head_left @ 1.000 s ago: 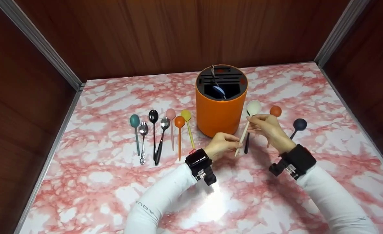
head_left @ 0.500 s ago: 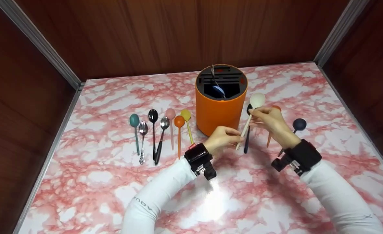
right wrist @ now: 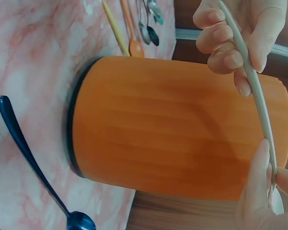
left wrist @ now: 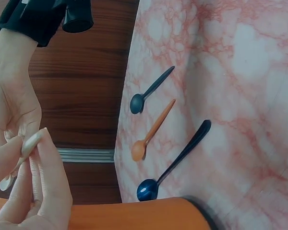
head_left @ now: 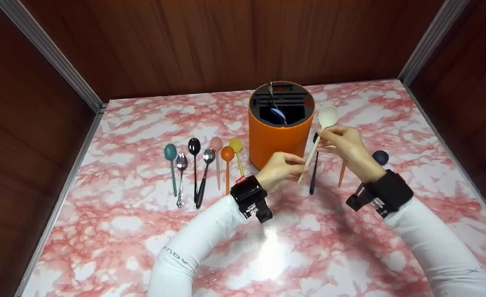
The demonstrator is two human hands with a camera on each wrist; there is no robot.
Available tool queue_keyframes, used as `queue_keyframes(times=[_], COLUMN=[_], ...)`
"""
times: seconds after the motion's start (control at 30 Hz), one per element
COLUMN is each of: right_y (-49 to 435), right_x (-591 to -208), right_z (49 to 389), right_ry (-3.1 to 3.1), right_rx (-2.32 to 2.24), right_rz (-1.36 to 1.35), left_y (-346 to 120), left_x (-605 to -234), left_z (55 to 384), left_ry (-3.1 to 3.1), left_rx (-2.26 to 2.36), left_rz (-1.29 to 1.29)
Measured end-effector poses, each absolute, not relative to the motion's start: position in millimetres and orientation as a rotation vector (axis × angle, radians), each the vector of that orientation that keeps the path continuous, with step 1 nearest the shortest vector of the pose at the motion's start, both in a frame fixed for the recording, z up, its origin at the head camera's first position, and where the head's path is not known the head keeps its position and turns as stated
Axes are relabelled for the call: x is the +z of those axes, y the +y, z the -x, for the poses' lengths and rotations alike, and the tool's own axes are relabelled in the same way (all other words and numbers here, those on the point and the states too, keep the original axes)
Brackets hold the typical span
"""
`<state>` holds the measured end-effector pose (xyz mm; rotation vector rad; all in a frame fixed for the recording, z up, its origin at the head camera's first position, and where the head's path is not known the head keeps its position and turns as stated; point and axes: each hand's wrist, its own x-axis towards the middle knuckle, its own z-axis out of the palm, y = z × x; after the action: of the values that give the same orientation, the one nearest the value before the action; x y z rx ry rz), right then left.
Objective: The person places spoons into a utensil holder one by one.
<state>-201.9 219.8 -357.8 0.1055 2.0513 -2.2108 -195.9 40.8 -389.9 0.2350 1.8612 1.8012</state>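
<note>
A cream-coloured spoon [head_left: 328,116] is held up in front of the orange cylindrical utensil holder [head_left: 276,144], its bowl pointing up and away. My right hand [head_left: 346,146] pinches it just below the bowl. Lower down, the left hand [head_left: 282,168] pinches the handle between thumb and fingers. In the right wrist view the pale handle [right wrist: 253,81] runs between both hands, across the holder's side. The holder's black slotted top has a metal utensil [head_left: 276,113] standing in its large opening.
Left of the holder lie several spoons, among them a teal spoon [head_left: 170,152], an orange spoon [head_left: 227,154] and a yellow spoon [head_left: 235,145]. On the right are a dark blue spoon [left wrist: 182,155], another orange spoon [left wrist: 153,132] and a navy spoon [left wrist: 153,88]. Wood-grain walls enclose the table.
Both hands have risen and moved away from the person with the cream spoon, its bowl now beside the holder's upper part. The spoons on the table have stayed put.
</note>
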Motion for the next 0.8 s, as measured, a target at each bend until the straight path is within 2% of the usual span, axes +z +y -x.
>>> queue_keyframes(times=[0.8], right_y=[209.8], right_x=[-325.5], right_z=[210.4], right_ry=[2.082], right_rx=[-2.331], right_rz=[-0.045], left_y=[34.9], left_x=[-358.4], left_z=[203.9], left_ry=[1.943], left_rx=[1.795], left_rz=[-0.250])
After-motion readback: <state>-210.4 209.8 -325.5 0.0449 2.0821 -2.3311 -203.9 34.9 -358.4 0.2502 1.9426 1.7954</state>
